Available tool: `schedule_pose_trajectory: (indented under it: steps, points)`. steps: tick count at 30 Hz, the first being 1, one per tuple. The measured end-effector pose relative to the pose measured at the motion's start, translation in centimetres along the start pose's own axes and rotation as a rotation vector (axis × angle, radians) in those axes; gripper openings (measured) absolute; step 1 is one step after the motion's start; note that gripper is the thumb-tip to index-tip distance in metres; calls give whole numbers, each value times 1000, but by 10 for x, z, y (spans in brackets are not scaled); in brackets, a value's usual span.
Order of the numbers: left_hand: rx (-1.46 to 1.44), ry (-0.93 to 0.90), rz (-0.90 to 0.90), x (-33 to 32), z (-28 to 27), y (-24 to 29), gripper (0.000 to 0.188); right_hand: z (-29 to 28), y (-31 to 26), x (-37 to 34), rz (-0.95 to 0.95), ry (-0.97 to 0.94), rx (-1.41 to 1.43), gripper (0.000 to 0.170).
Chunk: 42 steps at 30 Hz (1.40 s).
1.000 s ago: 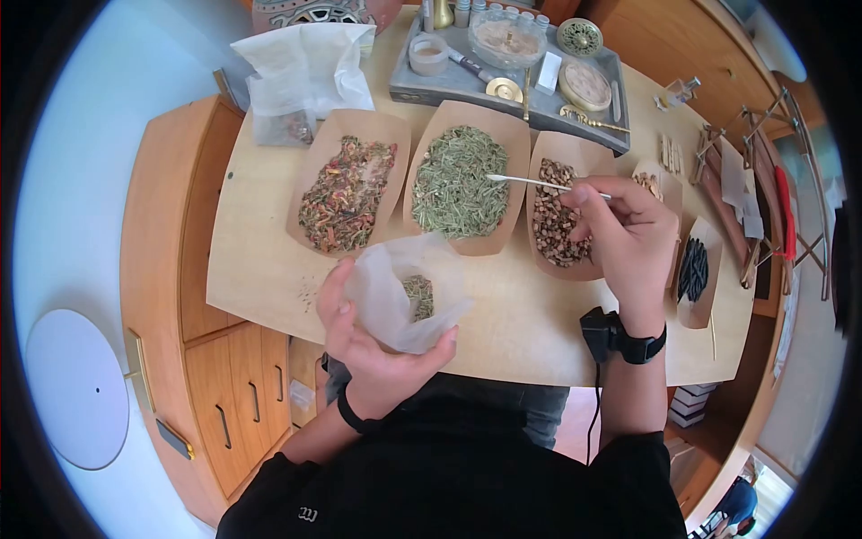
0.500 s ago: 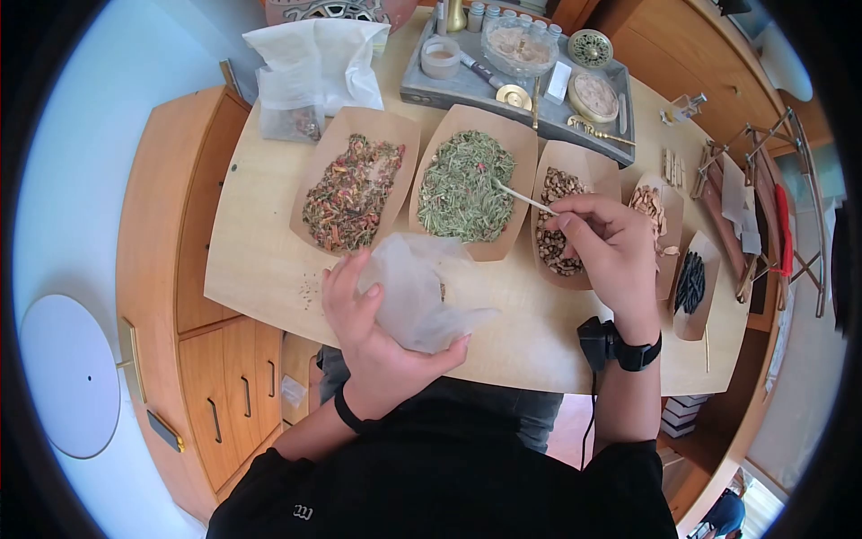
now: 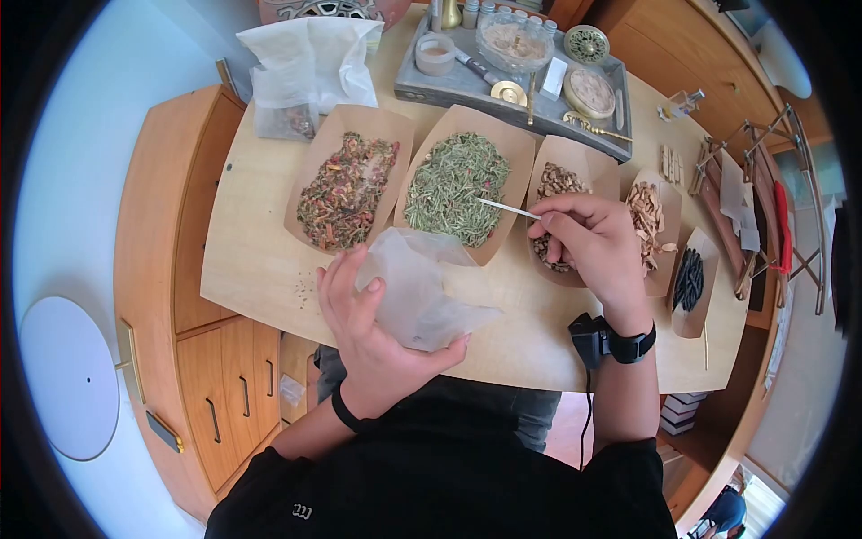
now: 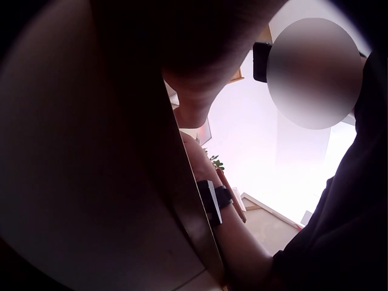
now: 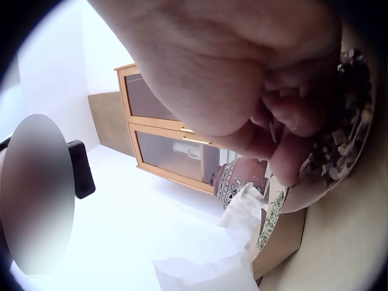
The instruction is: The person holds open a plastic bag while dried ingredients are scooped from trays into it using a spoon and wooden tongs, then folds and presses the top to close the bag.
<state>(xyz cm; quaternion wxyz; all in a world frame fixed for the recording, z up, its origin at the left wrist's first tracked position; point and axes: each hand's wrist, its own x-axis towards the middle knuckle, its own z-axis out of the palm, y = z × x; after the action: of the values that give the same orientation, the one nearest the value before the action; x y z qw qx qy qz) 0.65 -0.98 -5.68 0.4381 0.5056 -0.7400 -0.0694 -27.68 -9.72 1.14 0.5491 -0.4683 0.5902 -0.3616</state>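
In the head view my left hand (image 3: 364, 332) cradles a translucent white pouch (image 3: 422, 296) near the table's front edge, fingers on its left side and thumb under its lower right. The pouch's contents are hidden from here. My right hand (image 3: 593, 247) pinches a slender spoon (image 3: 507, 207) between thumb and fingertips. Its tip rests at the heap of dried green herb (image 3: 458, 180) in the middle paper tray (image 3: 516, 153). Under the right hand sits a tray of brown chopped pieces (image 3: 561, 180), partly covered. The right wrist view shows the curled fingers (image 5: 291, 151) beside those pieces.
Left of the herb stands a paper tray of reddish petal mix (image 3: 346, 198). Wood shavings (image 3: 645, 216) and black sticks (image 3: 689, 278) fill trays at the right. Behind are white bags (image 3: 314, 72) and a grey tray (image 3: 431, 90) with jars and brass tools.
The spoon and right hand have shifted left and nearer me, the tip moving from the herb tray's right side further into the herb. The pouch has turned, hiding the herb seen inside it earlier.
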Motion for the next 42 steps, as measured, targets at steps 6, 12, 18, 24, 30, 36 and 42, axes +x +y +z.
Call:
schedule_pose_trajectory:
  steps: [6,12,18,24,30,36,42]
  points:
    - [12,-9,-7,0,-2,1,130,-2,1,0,33,-19,48,19]
    - [-10,20,0,-2,-1,-1,130,-6,-6,-3,49,-9,144,19]
    - [-50,46,-10,-1,0,-4,130,-5,-4,-24,-129,-115,29,17]
    - [-81,57,-25,-4,3,-6,129,-9,-5,-17,-344,227,-262,16]
    - [-64,45,-23,-3,2,-4,129,-1,-1,-15,-287,174,-427,17]
    - [-82,-45,-55,-2,-4,0,132,8,-4,-7,25,8,34,20]
    - [-73,-46,-56,-1,-4,1,132,-1,-2,-4,24,8,94,19]
